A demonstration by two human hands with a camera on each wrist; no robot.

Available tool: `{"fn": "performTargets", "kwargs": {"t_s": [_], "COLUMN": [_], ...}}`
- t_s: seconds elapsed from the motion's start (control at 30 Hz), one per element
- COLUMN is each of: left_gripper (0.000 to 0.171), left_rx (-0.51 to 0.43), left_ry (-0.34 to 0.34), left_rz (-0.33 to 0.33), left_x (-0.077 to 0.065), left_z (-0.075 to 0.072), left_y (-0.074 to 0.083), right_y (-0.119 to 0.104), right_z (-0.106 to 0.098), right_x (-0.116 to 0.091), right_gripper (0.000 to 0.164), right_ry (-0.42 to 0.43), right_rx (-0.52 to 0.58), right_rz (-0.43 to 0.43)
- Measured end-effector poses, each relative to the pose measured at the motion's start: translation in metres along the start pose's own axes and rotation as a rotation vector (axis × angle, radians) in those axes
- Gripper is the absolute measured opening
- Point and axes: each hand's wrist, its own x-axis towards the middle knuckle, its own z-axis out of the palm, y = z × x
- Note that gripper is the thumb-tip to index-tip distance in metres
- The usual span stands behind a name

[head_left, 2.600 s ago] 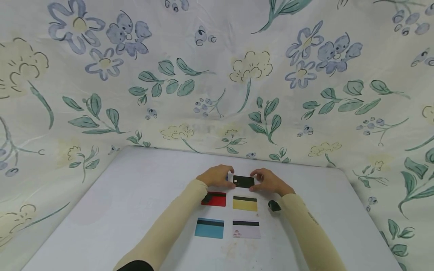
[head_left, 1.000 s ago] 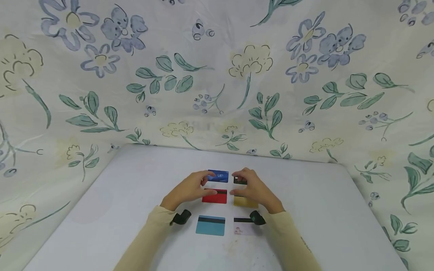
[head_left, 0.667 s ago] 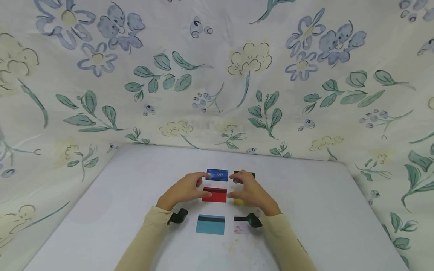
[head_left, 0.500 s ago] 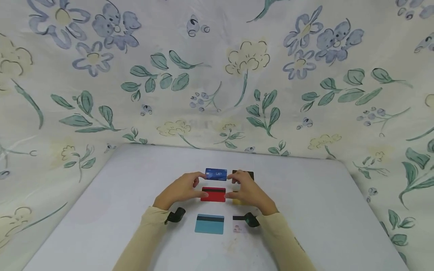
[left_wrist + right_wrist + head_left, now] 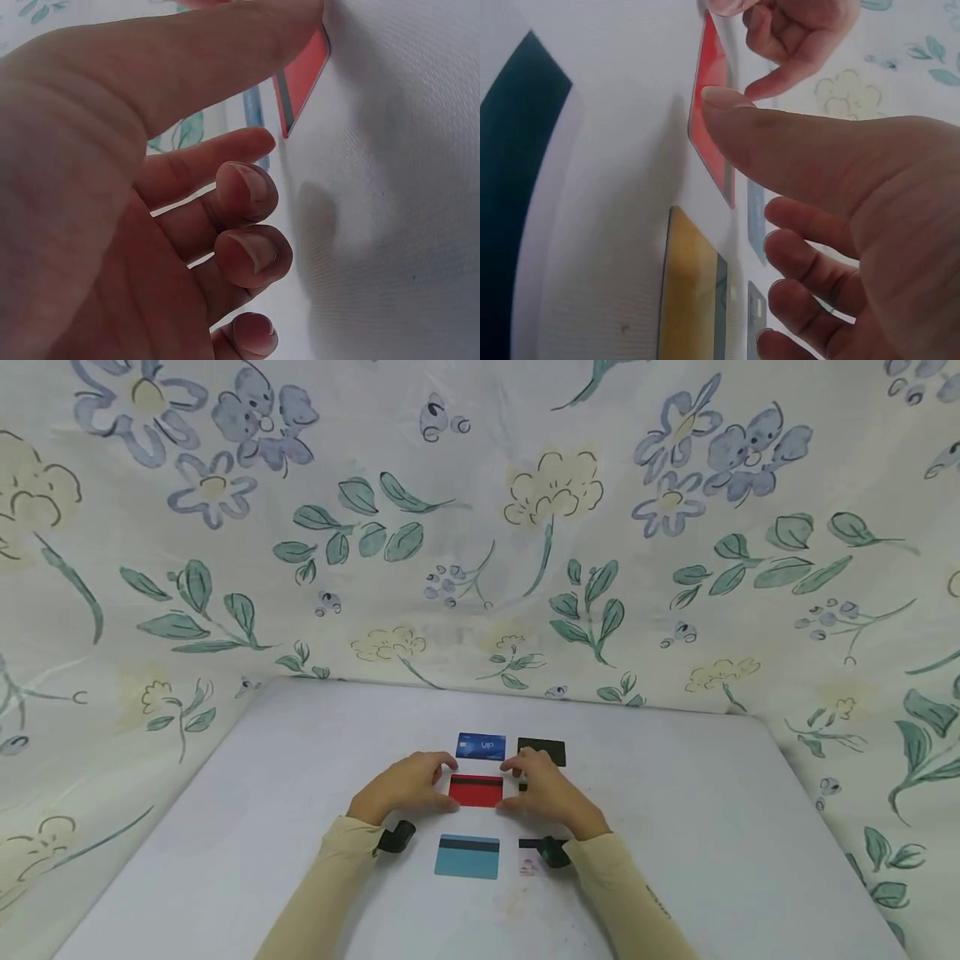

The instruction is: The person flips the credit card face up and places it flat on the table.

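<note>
A red card (image 5: 476, 791) with a dark stripe lies flat on the white table, framed by both hands. My left hand (image 5: 401, 789) is at its left side, thumb tip by the near corner and index finger beyond the far corner. The right hand (image 5: 551, 789) mirrors this on the right side. In the right wrist view, that hand's thumb (image 5: 780, 139) overlaps the red card. In the left wrist view, the index finger (image 5: 225, 154) is apart from the card and the other fingers are loosely bent. A gold card (image 5: 694, 292) is mostly hidden under the right hand in the head view.
Beyond the red card lie a blue VIP card (image 5: 480, 748) and a black card (image 5: 551, 750). Nearer are a light blue card (image 5: 467, 862) and a pale lilac card (image 5: 528, 864), partly covered by the right wrist camera (image 5: 553, 852). A floral cloth (image 5: 480, 527) hangs behind the table.
Both hands moved from the black card at the back toward the left and nearer. Their index fingers came down from beside the VIP card to the red card's far corners.
</note>
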Motion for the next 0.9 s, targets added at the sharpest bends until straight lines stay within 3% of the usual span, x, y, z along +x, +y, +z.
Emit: {"fn": "performTargets", "kwargs": {"t_s": [0.43,0.9], "left_gripper": [0.053,0.049], "left_rx": [-0.026,-0.051], "left_ry": [-0.012,-0.018], "left_rz": [0.001,0.021], "left_x": [0.0001,0.0], "left_z": [0.0011,-0.0001], "left_y": [-0.0025,-0.0024], "right_y": [0.0009,0.0045], "right_z": [0.0059,0.0095], "right_x": [0.0008,0.0056], "right_gripper": [0.048,0.045], "right_ry": [0.005,0.005], "right_rx": [-0.055,-0.065], "right_rz": [-0.066,-0.052]}}
